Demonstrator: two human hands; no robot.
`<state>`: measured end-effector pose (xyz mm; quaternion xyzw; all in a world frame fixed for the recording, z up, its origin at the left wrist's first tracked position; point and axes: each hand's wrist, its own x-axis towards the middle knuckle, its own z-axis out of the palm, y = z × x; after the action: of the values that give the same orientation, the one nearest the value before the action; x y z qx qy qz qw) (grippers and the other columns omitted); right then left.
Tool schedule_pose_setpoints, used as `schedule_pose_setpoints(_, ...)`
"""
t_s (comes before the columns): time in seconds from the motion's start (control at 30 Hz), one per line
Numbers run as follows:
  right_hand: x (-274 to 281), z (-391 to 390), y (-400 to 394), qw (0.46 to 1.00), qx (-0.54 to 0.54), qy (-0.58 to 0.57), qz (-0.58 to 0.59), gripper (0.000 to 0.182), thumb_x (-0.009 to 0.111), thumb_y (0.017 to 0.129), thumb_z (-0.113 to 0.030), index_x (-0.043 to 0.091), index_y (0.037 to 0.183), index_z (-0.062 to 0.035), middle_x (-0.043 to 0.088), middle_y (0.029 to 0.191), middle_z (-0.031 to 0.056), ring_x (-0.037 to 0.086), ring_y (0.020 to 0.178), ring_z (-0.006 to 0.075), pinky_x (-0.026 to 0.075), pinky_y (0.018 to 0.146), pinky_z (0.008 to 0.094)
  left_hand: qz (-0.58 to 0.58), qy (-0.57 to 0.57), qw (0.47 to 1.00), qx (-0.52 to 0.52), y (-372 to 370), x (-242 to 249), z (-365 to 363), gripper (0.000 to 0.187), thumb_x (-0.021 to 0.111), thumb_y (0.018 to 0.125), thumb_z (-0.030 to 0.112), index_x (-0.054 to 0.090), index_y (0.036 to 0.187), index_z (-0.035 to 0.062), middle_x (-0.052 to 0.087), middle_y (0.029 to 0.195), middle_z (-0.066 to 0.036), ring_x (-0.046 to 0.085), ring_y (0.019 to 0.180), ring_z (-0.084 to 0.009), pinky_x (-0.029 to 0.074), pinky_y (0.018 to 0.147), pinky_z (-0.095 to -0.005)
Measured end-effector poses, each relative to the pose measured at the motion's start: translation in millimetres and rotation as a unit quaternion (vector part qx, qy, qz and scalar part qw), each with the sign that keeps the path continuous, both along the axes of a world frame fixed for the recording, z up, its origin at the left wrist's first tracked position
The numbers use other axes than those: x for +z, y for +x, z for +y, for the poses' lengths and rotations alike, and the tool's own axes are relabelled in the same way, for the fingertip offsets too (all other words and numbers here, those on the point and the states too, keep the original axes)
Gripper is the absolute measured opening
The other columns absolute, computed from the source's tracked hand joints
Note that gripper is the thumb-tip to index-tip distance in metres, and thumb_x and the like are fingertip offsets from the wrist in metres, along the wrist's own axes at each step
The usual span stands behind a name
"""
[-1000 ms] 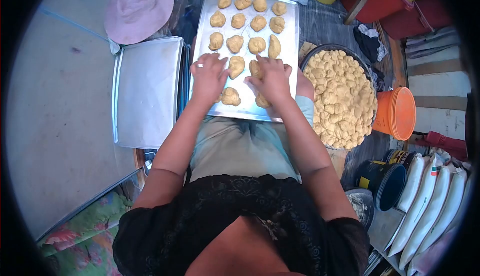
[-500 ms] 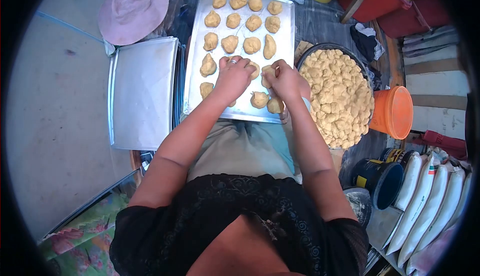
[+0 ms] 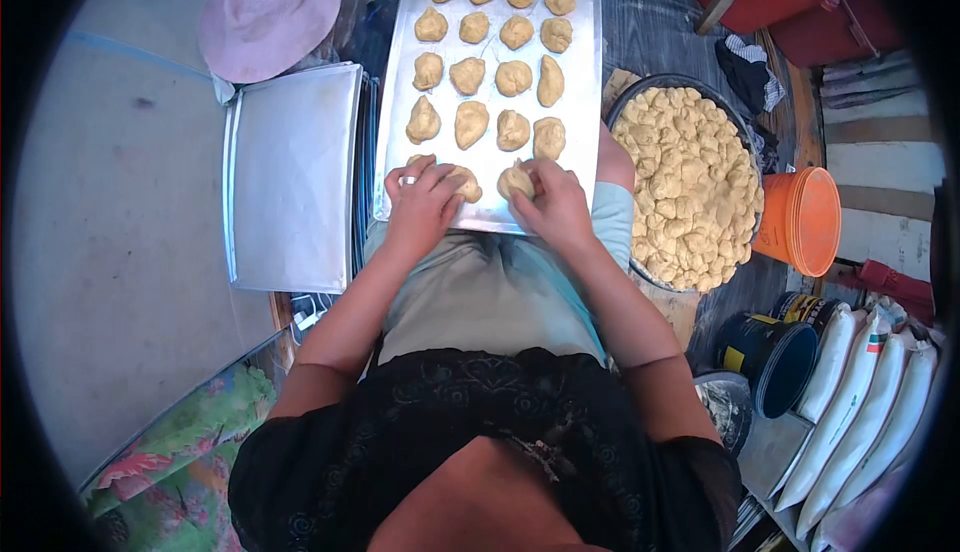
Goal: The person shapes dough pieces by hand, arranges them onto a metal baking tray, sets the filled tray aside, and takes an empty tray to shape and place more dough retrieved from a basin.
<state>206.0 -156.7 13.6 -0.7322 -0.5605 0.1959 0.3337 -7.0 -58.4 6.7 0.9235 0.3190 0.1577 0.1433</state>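
A metal baking tray (image 3: 590,82) rests across my lap, with several rough lumps of yellowish dough (image 3: 513,78) in rows on it. At the near left, my left hand (image 3: 425,202) curls over the front row. Its thumb and fingers grip a dough piece (image 3: 466,185), and another piece shows partly beyond its fingertips. My right hand (image 3: 553,204) pinches a dough ball (image 3: 515,183) between thumb and fingers in the same row, touching the tray. Whether more dough lies under the right hand is hidden.
To the right stands a wide round basin (image 3: 688,187) heaped with dough pieces. Beyond it are an orange bucket (image 3: 803,220), a dark bucket (image 3: 783,367) and white filled bags (image 3: 845,402). Stacked metal trays (image 3: 292,182) stand left, near a pink hat (image 3: 270,14).
Both hands have come nearer to my body, from the fourth row to the front row. The fourth-row pieces are uncovered and let go. The view has shifted slightly.
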Motion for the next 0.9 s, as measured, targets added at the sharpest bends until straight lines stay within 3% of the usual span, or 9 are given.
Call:
schedule_pose_setpoints(0.07, 8, 10, -16, 0.996, -0.019, -0.085, 0.002, 0.035, 0.071, 0.084, -0.029, 0.061, 0.109, -0.0085, 0.069, 0.089, 0.0147, 0.066, 0.082, 0.033, 0.043, 0.073, 0.0427, -0.017, 0.021, 1.0, -0.012, 7, -5, -2, 0.035, 0.069, 0.079, 0.011, 0.067, 0.114, 0.0167, 0.061, 0.128, -0.004, 0.049, 0.127, -0.0282, 0.027, 0.103, -0.0503)
schedule_pose_setpoints(0.17, -3, 8, -16, 0.996, 0.026, -0.04, -0.069, 0.037, 0.072, 0.083, -0.032, 0.06, 0.108, -0.0078, 0.068, 0.081, 0.0123, 0.065, 0.081, 0.0337, 0.044, 0.075, 0.043, -0.002, 0.041, 0.999, -0.03, 8, -7, -1, 0.037, 0.071, 0.078, 0.013, 0.067, 0.115, 0.0165, 0.062, 0.127, -0.005, 0.049, 0.128, -0.0286, 0.026, 0.104, -0.0514)
schedule_pose_setpoints(0.3, 37, -22, 13, 0.987, 0.041, 0.011, -0.156, 0.038, 0.073, 0.081, -0.029, 0.061, 0.11, -0.0078, 0.061, 0.103, 0.015, 0.063, 0.088, 0.0332, 0.045, 0.081, 0.0422, -0.037, 0.019, 0.999, 0.028, 10, 9, -10, 0.042, 0.07, 0.08, 0.016, 0.065, 0.121, 0.0165, 0.063, 0.128, -0.005, 0.048, 0.129, -0.0299, 0.023, 0.107, -0.05)
schedule_pose_setpoints(0.4, 10, -41, 28, 0.987, 0.085, -0.062, -0.119, 0.038, 0.075, 0.08, -0.023, 0.061, 0.111, -0.0065, 0.055, 0.111, 0.0157, 0.062, 0.094, 0.0348, 0.047, 0.084, 0.0433, 0.018, 0.017, 1.0, 0.001, 8, 0, -8, 0.043, 0.069, 0.081, 0.016, 0.063, 0.124, 0.0163, 0.061, 0.13, -0.008, 0.046, 0.131, -0.031, 0.023, 0.107, -0.0519)
schedule_pose_setpoints(0.47, 4, -42, 26, 0.999, 0.002, -0.036, -0.016, 0.037, 0.075, 0.08, -0.019, 0.061, 0.111, -0.006, 0.056, 0.11, 0.0159, 0.062, 0.094, 0.0364, 0.05, 0.084, 0.0435, 0.044, 0.022, 0.999, -0.012, 7, 4, -5, 0.045, 0.068, 0.082, 0.016, 0.062, 0.126, 0.0155, 0.058, 0.132, -0.01, 0.045, 0.131, -0.0312, 0.024, 0.106, -0.0537)
schedule_pose_setpoints(0.57, -2, -33, 19, 0.993, -0.097, -0.01, 0.067, 0.035, 0.075, 0.081, -0.018, 0.06, 0.111, -0.0052, 0.057, 0.108, 0.0164, 0.062, 0.092, 0.0379, 0.052, 0.079, 0.044, -0.041, -0.003, 0.999, 0.027, 3, 13, -7, 0.043, 0.066, 0.083, 0.015, 0.063, 0.126, 0.0163, 0.055, 0.135, -0.012, 0.046, 0.13, -0.0316, 0.023, 0.108, -0.0507)
schedule_pose_setpoints(0.7, -1, -29, 17, 0.996, -0.068, -0.044, 0.039, 0.034, 0.075, 0.082, -0.017, 0.06, 0.109, -0.0039, 0.058, 0.103, 0.0175, 0.063, 0.086, 0.0376, 0.052, 0.076, 0.0439, -0.028, -0.059, 0.992, 0.112, -14, 3, 6, 0.034, 0.064, 0.09, 0.017, 0.065, 0.123, 0.0105, 0.056, 0.132, -0.015, 0.051, 0.121, -0.0346, 0.04, 0.1, -0.0461)
schedule_pose_setpoints(0.73, -2, -28, 16, 0.996, -0.069, -0.038, 0.052, 0.034, 0.075, 0.082, -0.018, 0.06, 0.109, -0.0034, 0.059, 0.102, 0.0174, 0.063, 0.086, 0.0371, 0.052, 0.075, 0.0435, -0.07, -0.045, 0.993, 0.089, -17, 0, 12, 0.033, 0.064, 0.091, 0.017, 0.065, 0.123, 0.0083, 0.058, 0.123, -0.015, 0.054, 0.113, -0.0351, 0.047, 0.091, -0.0453)
schedule_pose_setpoints(0.9, -11, -26, 16, 0.987, -0.09, -0.043, 0.124, 0.036, 0.074, 0.084, -0.024, 0.06, 0.109, -0.0023, 0.06, 0.101, 0.0178, 0.064, 0.082, 0.0345, 0.052, 0.074, 0.0423, -0.072, -0.173, 0.963, 0.194, -11, 5, 14, 0.032, 0.065, 0.09, 0.015, 0.066, 0.121, 0.0089, 0.059, 0.111, -0.015, 0.055, 0.107, -0.0352, 0.047, 0.09, -0.0463)
